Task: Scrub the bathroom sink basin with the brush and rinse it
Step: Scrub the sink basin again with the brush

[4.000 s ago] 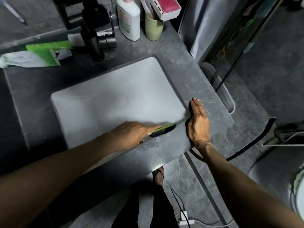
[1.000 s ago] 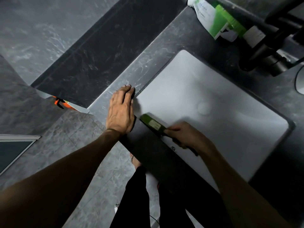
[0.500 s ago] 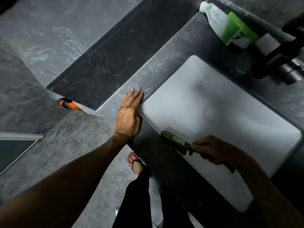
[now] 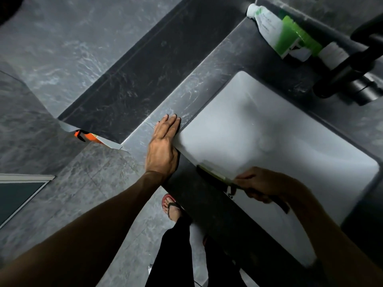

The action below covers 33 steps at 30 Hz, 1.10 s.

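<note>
Single head-worn view, looking steeply down, close over the sink basin (image 4: pixel 269 125), tilted diagonally

dark marbled counter (image 4: pixel 209 79): white basin (image 4: pixel 259 129) set in; green-white tube (image 4: pixel 279 32) lying at back edge; black tap (image 4: pixel 352 73) beside it; left hand (image 4: pixel 162 150) flat on near corner.

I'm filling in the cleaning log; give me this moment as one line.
step: scrubbing | right hand: grips brush at basin near edge | left hand: flat on counter | tap: no water seen
</note>
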{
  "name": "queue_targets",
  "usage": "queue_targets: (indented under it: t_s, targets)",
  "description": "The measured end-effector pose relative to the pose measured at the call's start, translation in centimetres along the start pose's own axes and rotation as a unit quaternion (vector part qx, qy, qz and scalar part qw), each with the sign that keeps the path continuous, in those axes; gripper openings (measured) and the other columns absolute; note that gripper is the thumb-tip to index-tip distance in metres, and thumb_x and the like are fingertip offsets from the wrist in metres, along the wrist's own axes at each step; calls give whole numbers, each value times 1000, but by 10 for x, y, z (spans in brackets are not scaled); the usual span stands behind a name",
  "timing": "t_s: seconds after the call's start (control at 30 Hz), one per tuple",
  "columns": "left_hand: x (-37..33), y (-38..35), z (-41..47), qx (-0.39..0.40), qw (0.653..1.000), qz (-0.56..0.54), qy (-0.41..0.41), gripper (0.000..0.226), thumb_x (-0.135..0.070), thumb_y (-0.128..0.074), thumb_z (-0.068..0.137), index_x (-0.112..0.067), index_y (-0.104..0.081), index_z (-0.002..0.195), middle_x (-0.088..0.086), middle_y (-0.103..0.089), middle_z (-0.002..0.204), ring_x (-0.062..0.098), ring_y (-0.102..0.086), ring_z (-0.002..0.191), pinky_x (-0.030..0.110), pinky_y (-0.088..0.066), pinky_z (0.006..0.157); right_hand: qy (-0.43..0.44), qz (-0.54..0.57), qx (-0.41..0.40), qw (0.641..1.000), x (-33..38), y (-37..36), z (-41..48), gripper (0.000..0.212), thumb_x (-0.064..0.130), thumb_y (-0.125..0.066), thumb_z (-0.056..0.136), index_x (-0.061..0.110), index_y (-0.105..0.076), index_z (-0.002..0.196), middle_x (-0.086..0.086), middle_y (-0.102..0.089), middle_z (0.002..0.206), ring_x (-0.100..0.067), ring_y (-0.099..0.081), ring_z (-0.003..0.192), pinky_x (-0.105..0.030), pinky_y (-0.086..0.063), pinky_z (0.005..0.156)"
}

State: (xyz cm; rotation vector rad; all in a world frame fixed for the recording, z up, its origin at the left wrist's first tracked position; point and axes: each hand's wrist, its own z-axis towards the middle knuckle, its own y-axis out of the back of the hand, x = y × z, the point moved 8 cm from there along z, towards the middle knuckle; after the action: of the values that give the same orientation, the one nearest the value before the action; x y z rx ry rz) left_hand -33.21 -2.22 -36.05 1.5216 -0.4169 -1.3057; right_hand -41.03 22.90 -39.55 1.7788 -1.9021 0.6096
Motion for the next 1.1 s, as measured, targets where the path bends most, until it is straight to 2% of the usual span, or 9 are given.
queue_targets:
  t_s: [0.2, 0.4, 0.6, 0.67, 0.73, 0.8, 0.9, 1.0, 1.1]
  targets:
    - [0, 1, 0, 12, 1000, 8, 13, 68, -5, -41, 90, -16, -38, 157, -1, -33, 164, 14, -17, 156, 41, -15, 129, 67, -4, -125, 990, 66, 3, 49, 33, 38, -53, 98, 16, -75, 86, -5, -52, 58, -12, -37, 40, -20, -28, 40]
    - [-4, 2, 1, 10, 1000, 21, 6, 70, 1, -50, 89, -12, -38, 156, 4, -34, 163, 19, -19, 156, 43, -18, 128, 24, -15, -37, 999, -1, -1, -9, 32, 37, -50, 101, 20, -75, 90, -6, -50, 63, -13, -36, 44, -25, -30, 41]
    - [-8, -1, 5, 18, 998, 56, 26, 51, -11, -38, 102, -8, -40, 153, 12, -38, 156, 30, -30, 149, 50, -32, 120, 44, -5, -173, 984, 51, 1, 50, 33, 41, -52, 96, 17, -73, 87, -1, -57, 62, -13, -48, 47, -21, -34, 44]
    - [-8, -1, 4, 18, 998, 59, 16, 53, -7, -41, 99, -5, -41, 152, 14, -39, 155, 33, -32, 148, 50, -32, 120, 0, -91, -276, 957, 26, 26, 43, 32, 42, -51, 97, 18, -73, 93, -2, -66, 75, -17, -61, 61, -23, -40, 52]
    - [-11, 0, 4, 9, 998, 57, 14, 49, -6, -40, 101, -4, -44, 150, 15, -41, 153, 33, -34, 146, 49, -33, 119, -89, -178, -393, 898, -20, 64, 20, 37, 44, -49, 98, 14, -69, 107, -10, -71, 97, -28, -67, 86, -29, -47, 66]
    - [-12, -1, 5, 5, 998, 55, 14, 47, -11, -35, 103, -4, -46, 148, 14, -43, 151, 32, -36, 145, 47, -34, 119, -168, -214, -448, 852, -59, 86, 2, 43, 44, -48, 98, 10, -60, 121, -15, -68, 112, -33, -65, 101, -35, -50, 78]
    - [-13, 0, 6, -1, 999, 50, 17, 46, -14, -32, 104, -5, -48, 147, 13, -44, 151, 30, -36, 145, 45, -34, 120, -147, -209, -445, 858, -68, 88, 19, 42, 37, -48, 100, 9, -51, 130, -17, -65, 118, -35, -64, 106, -38, -50, 84]
    - [-14, 2, 6, -3, 999, 46, 24, 52, 1, -43, 97, -7, -47, 148, 10, -42, 152, 27, -34, 147, 44, -32, 122, -88, -193, -429, 878, -53, 86, 37, 36, 37, -50, 98, 14, -54, 125, -16, -66, 117, -36, -63, 105, -38, -50, 84]
    - [-13, 4, 5, -4, 999, 26, 45, 62, 7, -48, 89, -7, -43, 149, 10, -42, 151, 28, -37, 144, 45, -32, 121, -110, -169, -480, 854, -51, 98, 37, 35, 32, -49, 99, 9, -52, 125, -18, -65, 117, -36, -63, 105, -38, -49, 84]
